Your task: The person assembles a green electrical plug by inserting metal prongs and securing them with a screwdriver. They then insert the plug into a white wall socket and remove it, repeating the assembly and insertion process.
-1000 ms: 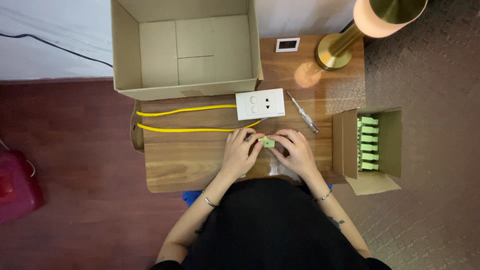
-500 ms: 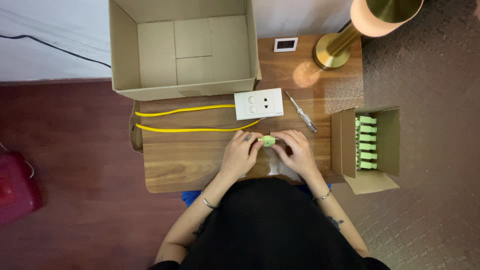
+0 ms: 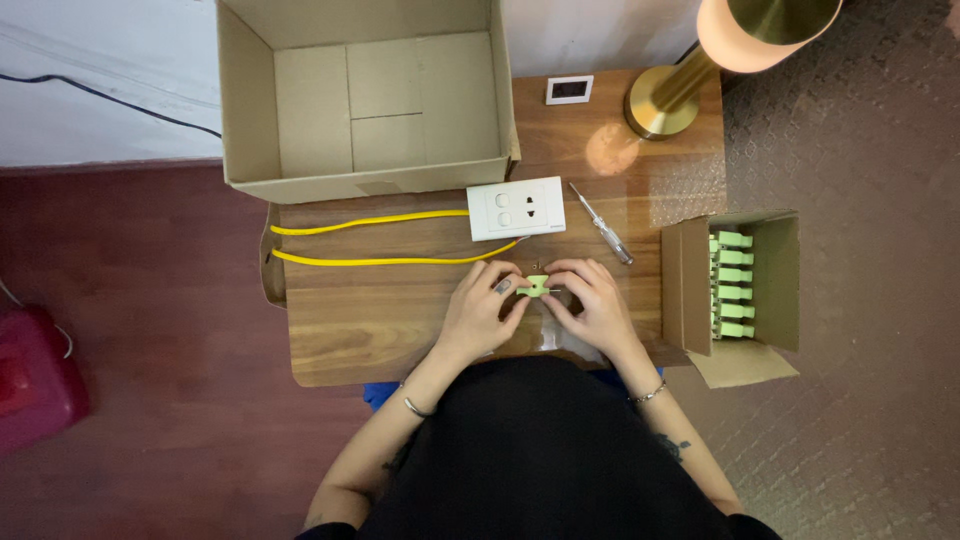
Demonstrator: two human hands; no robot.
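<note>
Green and small, a plastic connector piece (image 3: 538,286) is pinched between the fingertips of both hands near the front middle of a wooden table (image 3: 370,330). The left hand (image 3: 482,312) grips its left end with thumb and fingers curled in; the right hand (image 3: 590,305) grips its right end the same way. The two hands nearly touch around the piece, and the wrists rest on the table's front edge.

Just beyond the hands lies a white wall socket plate (image 3: 516,208), flat on the wood, with two yellow wires (image 3: 370,240) running from it leftward to the table's left edge. Just right of the plate, a slim screwdriver with a clear handle (image 3: 601,223) lies at a slant.

Beside the table's right edge sits a small open cardboard box (image 3: 775,290) holding a column of more green pieces (image 3: 732,285). At the back left, a large open cardboard box (image 3: 365,100) stands on the table, its inside bare. At the back right stand a brass lamp base (image 3: 665,100) with its glowing shade (image 3: 760,30) above, and a small white square device (image 3: 569,90) beside it.

A red object (image 3: 35,375) sits on the dark red floor far left.
</note>
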